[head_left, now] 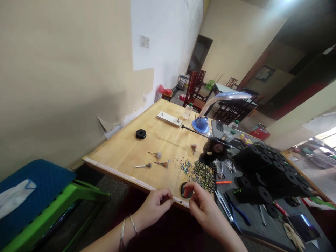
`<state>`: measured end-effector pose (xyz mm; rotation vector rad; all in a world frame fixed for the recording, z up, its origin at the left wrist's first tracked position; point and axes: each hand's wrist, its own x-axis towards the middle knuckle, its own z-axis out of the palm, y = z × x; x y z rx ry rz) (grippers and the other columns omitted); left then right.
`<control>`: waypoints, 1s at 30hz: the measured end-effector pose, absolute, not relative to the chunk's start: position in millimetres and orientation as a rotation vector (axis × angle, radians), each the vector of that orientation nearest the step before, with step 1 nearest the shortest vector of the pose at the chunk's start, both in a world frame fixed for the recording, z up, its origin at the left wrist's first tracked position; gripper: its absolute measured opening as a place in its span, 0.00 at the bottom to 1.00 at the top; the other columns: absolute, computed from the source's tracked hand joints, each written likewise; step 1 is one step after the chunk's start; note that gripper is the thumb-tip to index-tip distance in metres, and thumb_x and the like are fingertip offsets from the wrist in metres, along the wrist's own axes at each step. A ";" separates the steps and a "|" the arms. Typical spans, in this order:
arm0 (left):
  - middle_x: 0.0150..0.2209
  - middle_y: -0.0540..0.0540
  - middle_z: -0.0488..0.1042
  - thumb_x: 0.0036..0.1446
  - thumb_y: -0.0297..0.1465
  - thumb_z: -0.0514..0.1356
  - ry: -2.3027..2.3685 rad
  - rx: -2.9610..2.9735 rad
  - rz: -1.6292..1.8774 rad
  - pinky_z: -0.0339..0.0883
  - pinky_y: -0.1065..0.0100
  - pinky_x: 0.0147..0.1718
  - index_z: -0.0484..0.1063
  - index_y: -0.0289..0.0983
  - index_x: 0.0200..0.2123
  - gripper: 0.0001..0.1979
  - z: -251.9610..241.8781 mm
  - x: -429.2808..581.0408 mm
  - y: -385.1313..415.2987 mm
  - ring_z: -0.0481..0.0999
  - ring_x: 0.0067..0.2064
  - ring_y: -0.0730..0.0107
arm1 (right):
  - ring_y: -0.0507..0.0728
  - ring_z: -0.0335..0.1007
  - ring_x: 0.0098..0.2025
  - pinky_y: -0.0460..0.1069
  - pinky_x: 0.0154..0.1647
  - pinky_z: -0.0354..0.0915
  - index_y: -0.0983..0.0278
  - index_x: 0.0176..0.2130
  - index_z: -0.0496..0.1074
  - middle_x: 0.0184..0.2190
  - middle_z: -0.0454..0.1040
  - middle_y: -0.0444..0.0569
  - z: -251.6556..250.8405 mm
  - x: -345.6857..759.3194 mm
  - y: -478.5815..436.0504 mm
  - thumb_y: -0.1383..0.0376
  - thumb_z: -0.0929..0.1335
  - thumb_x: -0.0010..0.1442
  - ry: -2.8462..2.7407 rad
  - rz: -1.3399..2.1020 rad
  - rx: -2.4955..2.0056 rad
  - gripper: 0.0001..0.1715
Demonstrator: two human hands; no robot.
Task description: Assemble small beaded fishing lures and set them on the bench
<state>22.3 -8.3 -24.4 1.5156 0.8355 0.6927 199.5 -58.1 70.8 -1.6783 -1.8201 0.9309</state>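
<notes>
My left hand (153, 206) hangs at the front edge of the wooden table (147, 140), its fingers curled into a pinch. Whatever they hold is hidden. My right hand (202, 206) reaches over the edge, with its fingertips at a small black spool (184, 190) that it partly covers. A tiny dark item (181, 201) lies between my hands on the tape measure (123, 176) fixed along the table edge. Just beyond my right hand sits a heap of striped beads (204, 176), with loose coloured beads (186, 167) scattered to its left.
Small rotary brushes (154, 154) and a black spool (140, 133) lie on the table, with a pegged white board (169, 119) behind. A blue desk lamp (201, 124) stands at the back. To the right are stacked black spools (265, 171) and pliers (236, 213). A blue-topped stool (31, 178) stands left.
</notes>
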 end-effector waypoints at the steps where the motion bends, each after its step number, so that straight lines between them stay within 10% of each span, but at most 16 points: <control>1: 0.25 0.50 0.69 0.52 0.29 0.56 0.861 1.579 0.693 0.60 0.71 0.30 0.71 0.35 0.26 0.06 -22.6 20.9 -7.7 0.67 0.28 0.70 | 0.49 0.64 0.25 0.45 0.28 0.59 0.61 0.46 0.64 0.36 0.73 0.43 70.3 199.0 -57.2 0.79 0.59 0.52 -1.830 0.944 -1.658 0.23; 8: 0.25 0.54 0.66 0.50 0.27 0.60 0.619 1.396 0.607 0.55 0.74 0.23 0.68 0.35 0.44 0.16 -6.4 34.0 -9.1 0.61 0.24 0.77 | 0.49 0.66 0.28 0.44 0.29 0.61 0.61 0.49 0.64 0.38 0.72 0.44 68.6 198.2 -52.1 0.80 0.60 0.51 -1.865 1.006 -1.581 0.27; 17: 0.24 0.53 0.68 0.50 0.34 0.62 0.543 1.228 0.502 0.55 0.72 0.26 0.68 0.34 0.27 0.09 2.9 45.9 -5.3 0.62 0.26 0.76 | 0.47 0.69 0.28 0.42 0.23 0.60 0.58 0.55 0.61 0.47 0.69 0.47 64.0 216.1 -56.8 0.77 0.62 0.49 -1.641 1.275 -1.514 0.34; 30: 0.24 0.55 0.63 0.51 0.42 0.62 0.599 1.221 0.542 0.52 0.73 0.24 0.67 0.35 0.29 0.15 -0.1 37.3 -3.2 0.59 0.24 0.78 | 0.51 0.63 0.26 0.44 0.29 0.57 0.63 0.28 0.71 0.22 0.69 0.40 54.7 222.6 -49.8 0.71 0.64 0.55 -1.980 0.923 -1.685 0.08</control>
